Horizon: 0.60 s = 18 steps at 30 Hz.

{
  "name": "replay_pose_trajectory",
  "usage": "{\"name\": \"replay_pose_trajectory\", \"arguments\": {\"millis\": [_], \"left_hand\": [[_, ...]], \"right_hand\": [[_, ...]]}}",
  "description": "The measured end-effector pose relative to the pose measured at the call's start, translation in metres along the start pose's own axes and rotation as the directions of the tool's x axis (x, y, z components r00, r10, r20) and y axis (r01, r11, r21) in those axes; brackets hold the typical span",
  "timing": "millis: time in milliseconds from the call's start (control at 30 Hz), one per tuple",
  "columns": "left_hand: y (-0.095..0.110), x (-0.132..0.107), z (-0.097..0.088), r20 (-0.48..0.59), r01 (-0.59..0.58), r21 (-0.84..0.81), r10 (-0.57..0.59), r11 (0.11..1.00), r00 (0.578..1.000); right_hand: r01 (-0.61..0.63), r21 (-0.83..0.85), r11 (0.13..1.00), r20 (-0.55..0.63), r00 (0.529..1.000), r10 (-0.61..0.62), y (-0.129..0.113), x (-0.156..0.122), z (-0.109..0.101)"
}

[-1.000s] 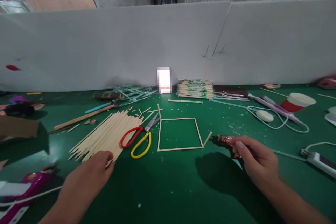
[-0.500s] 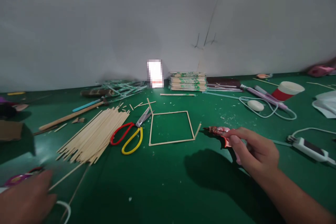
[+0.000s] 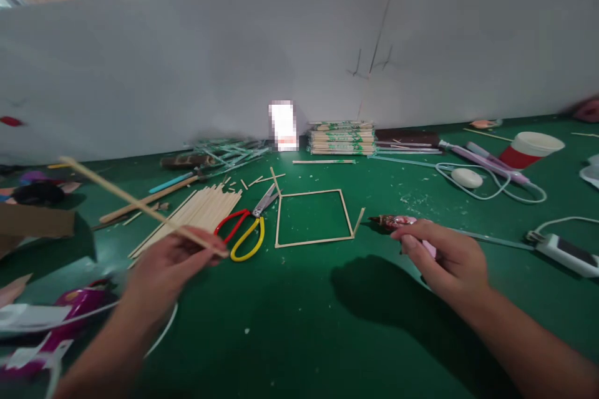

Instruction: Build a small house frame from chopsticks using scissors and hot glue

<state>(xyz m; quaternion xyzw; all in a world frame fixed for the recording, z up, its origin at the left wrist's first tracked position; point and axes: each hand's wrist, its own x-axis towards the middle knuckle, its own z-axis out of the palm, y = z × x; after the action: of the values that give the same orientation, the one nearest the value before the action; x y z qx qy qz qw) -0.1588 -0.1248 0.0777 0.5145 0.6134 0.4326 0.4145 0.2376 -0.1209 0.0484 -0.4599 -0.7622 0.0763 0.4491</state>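
Observation:
My left hand point(image 3: 171, 274) pinches one end of a thin wooden stick point(image 3: 126, 196), which slants up to the left above a pile of similar sticks point(image 3: 206, 209). My right hand point(image 3: 444, 255) grips a glue gun point(image 3: 395, 221), its dark nozzle facing left and its handle mostly covered by my fingers. Between the hands, a four-sided frame of sticks point(image 3: 316, 240) lies on the green table. Short sticks jut from its upper-left and lower-right corners. Red-and-yellow-handled scissors point(image 3: 248, 248) lie open against the frame's left side, near my left fingertips.
Wrapped chopstick bundles point(image 3: 341, 138) and a bright blurred panel point(image 3: 283, 126) stand by the grey board point(image 3: 210, 56). At right are a red-and-white cup point(image 3: 531, 149), cords and a white power strip point(image 3: 566, 254). A purple device point(image 3: 77, 315) with a cord sits lower left.
My left hand has come up and right from the lower left corner, now with a stick raised in it. The right hand keeps the glue gun in nearly the same place. The view has shifted slightly.

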Motion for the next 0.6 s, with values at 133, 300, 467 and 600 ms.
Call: {"name": "replay_pose_trajectory", "arguments": {"millis": [133, 300, 467, 600], "left_hand": [[0.005, 0.029, 0.088, 0.069, 0.140, -0.389, -0.123, 0.910, 0.990], [-0.004, 0.039, 0.115, 0.134, 0.162, -0.536, -0.106, 0.829, 0.985], [-0.013, 0.040, 0.115, 0.119, 0.146, -0.514, -0.099, 0.845, 0.988], [-0.014, 0.038, 0.110, 0.076, -0.033, -0.180, 0.048, 0.983, 0.996]], "right_hand": [[-0.028, 0.020, 0.999, -0.003, 1.000, 0.028, 0.000, 0.001, 0.003], [-0.090, 0.023, 0.996, -0.009, 0.996, 0.090, 0.002, 0.001, 0.005], [-0.066, 0.037, 0.997, 0.027, 0.997, 0.066, 0.001, 0.001, 0.005], [-0.057, 0.024, 0.998, 0.026, 0.998, 0.056, -0.002, 0.002, 0.005]]}}
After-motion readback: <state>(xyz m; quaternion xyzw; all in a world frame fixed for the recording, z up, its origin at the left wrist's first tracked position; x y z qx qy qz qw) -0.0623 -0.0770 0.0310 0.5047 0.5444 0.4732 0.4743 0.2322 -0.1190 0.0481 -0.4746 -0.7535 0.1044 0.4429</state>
